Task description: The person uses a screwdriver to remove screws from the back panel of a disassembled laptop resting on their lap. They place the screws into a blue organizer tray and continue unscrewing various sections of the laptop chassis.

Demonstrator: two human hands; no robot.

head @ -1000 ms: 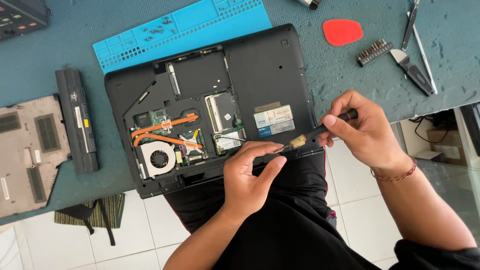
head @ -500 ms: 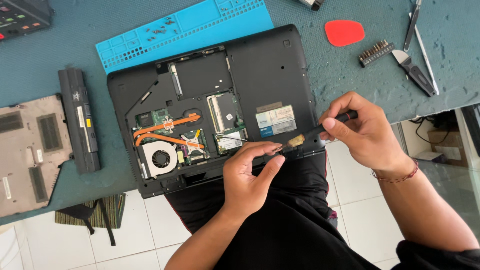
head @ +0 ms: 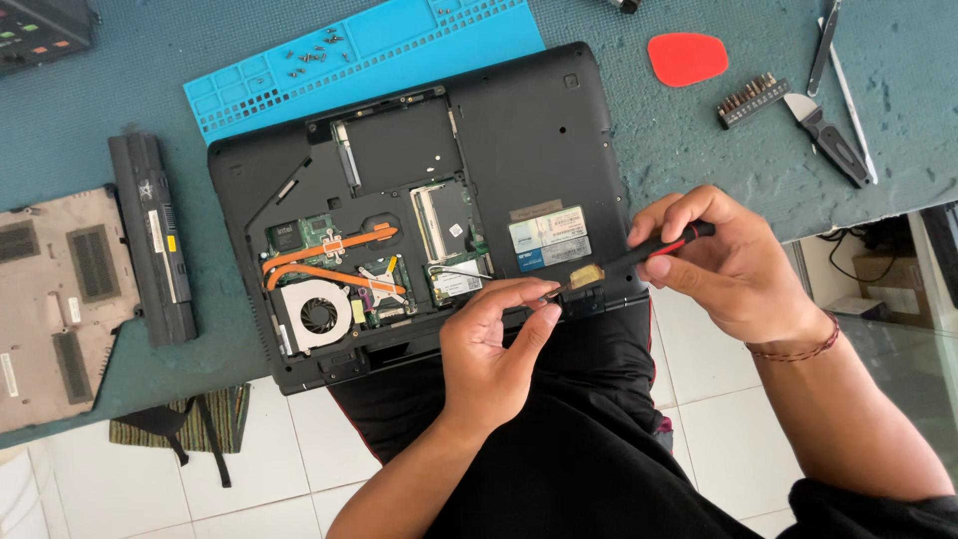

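While the grey bottom cover [head: 55,299] and the black battery [head: 150,235] lie at the table's left edge, the opened laptop [head: 529,130] sits upside down in the middle, by the blue mat [head: 429,35]. Your left hand [head: 494,349] pinches its fingertips at the laptop's near edge, touching the screwdriver [head: 639,255] tip. Your right hand [head: 723,265] grips the screwdriver's handle.

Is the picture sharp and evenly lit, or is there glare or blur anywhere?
Head view: soft, even daylight; the opened laptop and both hands, left hand and right hand, are sharp; shadows are faint; the white floor tiles look bright, slightly washed out.
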